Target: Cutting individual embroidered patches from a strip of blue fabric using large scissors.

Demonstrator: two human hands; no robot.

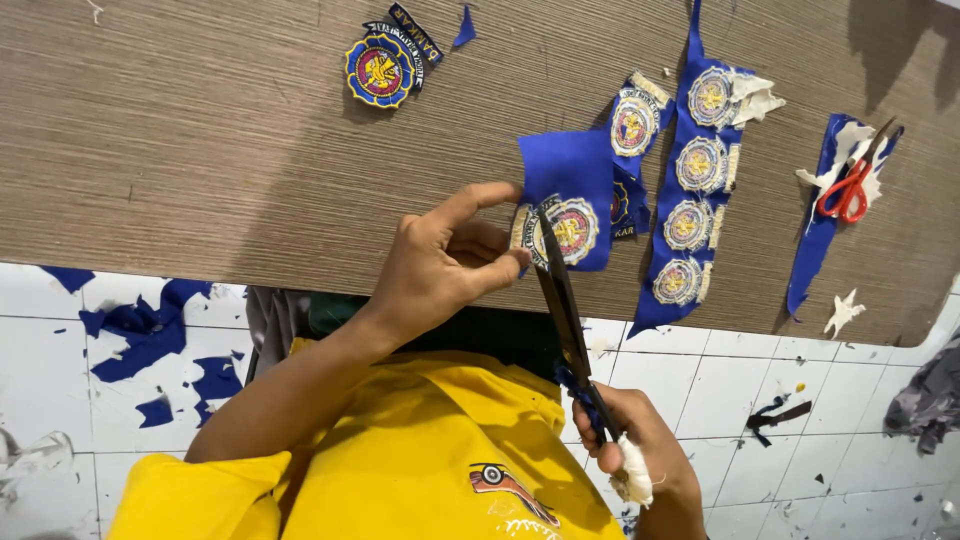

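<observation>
Your left hand (440, 265) pinches a round embroidered badge (567, 230) at its edge, thumb and fingers closed together on it, just over the near edge of the desk (200, 140). The badge is attached to a piece of blue cloth (568, 170) that lies on the desk. Your right hand (645, 460) is wrapped tight around the handles of the black scissors (562, 300), low over the white tiled floor (60, 330). The blades point up, their tip touching the badge beside your left thumb; you can't tell how far apart the blades are. A strip of four more badges (692, 190) lies just right of it. Red scissors (850, 185) rest well apart at the right. One finished badge (380, 68) sits apart at the top.
</observation>
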